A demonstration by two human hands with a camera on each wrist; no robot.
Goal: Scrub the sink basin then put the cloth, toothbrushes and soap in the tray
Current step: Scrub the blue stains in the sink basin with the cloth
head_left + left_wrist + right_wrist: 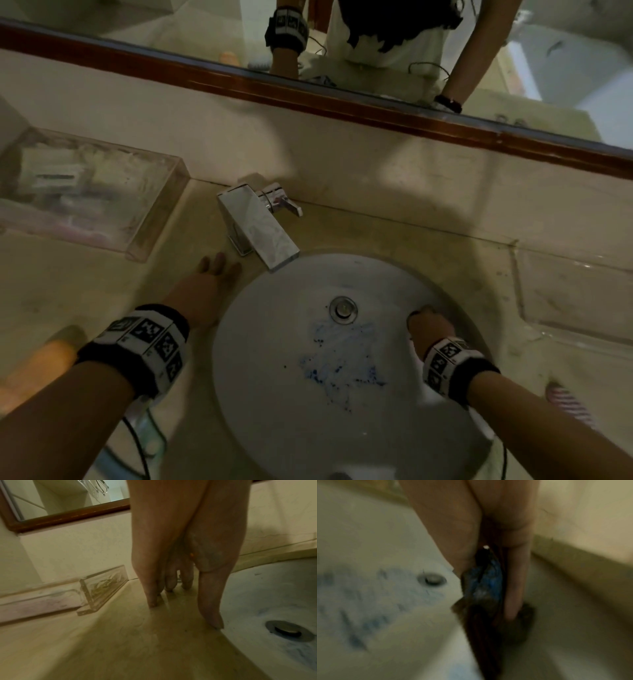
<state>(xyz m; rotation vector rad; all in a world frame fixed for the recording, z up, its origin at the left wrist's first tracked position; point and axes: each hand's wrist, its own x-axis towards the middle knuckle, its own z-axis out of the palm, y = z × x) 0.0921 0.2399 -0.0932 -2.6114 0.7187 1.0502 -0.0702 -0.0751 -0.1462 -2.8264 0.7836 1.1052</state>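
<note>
Right wrist view showed my right hand [489, 555] with fingers [516, 582] bunched round the cloth [486, 588] on the basin [274, 428] wall, likely soft, wet, slippery, so I'd grip the wad; left hand [205, 291] lay flat on the counter [68, 291].

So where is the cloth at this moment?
The cloth is in the right hand, pressed against the right wall of the sink basin, to the right of the drain. The head view hides it under the hand.
</note>
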